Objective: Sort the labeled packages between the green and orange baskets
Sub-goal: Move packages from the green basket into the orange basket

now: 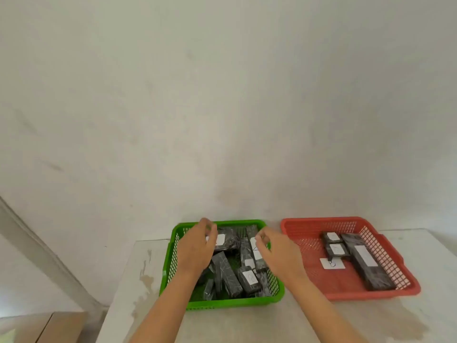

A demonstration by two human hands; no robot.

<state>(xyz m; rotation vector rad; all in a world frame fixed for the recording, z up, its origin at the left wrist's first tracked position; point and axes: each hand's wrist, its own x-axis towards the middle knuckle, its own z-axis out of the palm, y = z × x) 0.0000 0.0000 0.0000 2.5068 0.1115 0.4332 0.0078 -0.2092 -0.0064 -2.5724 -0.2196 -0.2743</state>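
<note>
White-topped bench (247, 323) is carrying a green plastic basket (173, 256) heaped with dark wrapped labeled packages (226, 273); right of it is sitting an orange plastic basket (385, 251) holding a few more. Left hand (197, 246) and right hand (277, 251) are hovering over the green basket, fingers curled; whether either is gripping a package I cannot tell.

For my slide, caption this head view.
Both hands, left and right, reach into the green basket of packages; orange basket alongside.
</note>
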